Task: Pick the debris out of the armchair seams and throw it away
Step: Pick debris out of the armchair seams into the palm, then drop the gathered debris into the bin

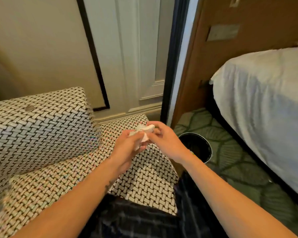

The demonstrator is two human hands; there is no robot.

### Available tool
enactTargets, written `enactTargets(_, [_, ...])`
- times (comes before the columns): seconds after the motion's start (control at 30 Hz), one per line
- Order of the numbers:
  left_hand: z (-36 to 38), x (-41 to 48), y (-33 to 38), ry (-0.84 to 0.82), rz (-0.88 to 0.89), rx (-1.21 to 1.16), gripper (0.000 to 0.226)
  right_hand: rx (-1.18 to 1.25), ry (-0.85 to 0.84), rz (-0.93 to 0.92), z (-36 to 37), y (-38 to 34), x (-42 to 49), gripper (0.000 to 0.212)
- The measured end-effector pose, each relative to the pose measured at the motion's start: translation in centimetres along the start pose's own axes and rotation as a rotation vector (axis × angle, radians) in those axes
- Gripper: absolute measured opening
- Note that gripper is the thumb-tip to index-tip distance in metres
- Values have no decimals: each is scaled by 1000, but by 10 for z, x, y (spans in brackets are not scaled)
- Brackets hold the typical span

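- Over the far right part of the armchair seat (pixel 145 183), both my hands meet around a white crumpled wad (pixel 141 130) of debris.
- State of my left hand (pixel 127 145): fingers curled under and around the lower part of the wad, gripping it.
- State of my right hand (pixel 163 140): fingertips pinch the wad's upper edge. Blur hides the exact finger placement.
- Handling, as judged: the wad looks like tissue or thin paper, so it should be light, soft and compressible, and liable to tear or shed bits.
- Recommended hold: ball the bulk in one palm, not by a loose corner.
- Disposal point: a black bin (pixel 208 146) stands on the carpet (pixel 234 158) just right of the seat, mouth open, near my right wrist.
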State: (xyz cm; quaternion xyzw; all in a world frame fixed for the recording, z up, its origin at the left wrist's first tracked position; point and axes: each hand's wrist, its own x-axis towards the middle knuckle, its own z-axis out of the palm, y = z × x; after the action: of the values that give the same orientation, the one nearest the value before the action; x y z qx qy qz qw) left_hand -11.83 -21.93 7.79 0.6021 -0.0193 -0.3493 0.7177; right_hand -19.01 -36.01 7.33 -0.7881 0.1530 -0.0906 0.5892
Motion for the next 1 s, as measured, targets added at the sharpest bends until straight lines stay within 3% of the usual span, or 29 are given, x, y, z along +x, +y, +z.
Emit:
enactTargets(0.17, [59, 33, -27, -40, -30, 22, 34, -47, 86, 6, -57, 35, -5, 37])
enactTargets(0.47, [155, 116, -81, -111, -105, 217, 33, 124, 366, 209, -130, 125, 17, 28])
enactTargets(0.63, [187, 177, -128, -181, -293, 153, 26, 223, 451, 316, -158, 195, 38, 27])
enactTargets(1.0, [222, 257, -202, -52, -591, 72, 26, 202, 495, 561, -178, 316, 71, 26])
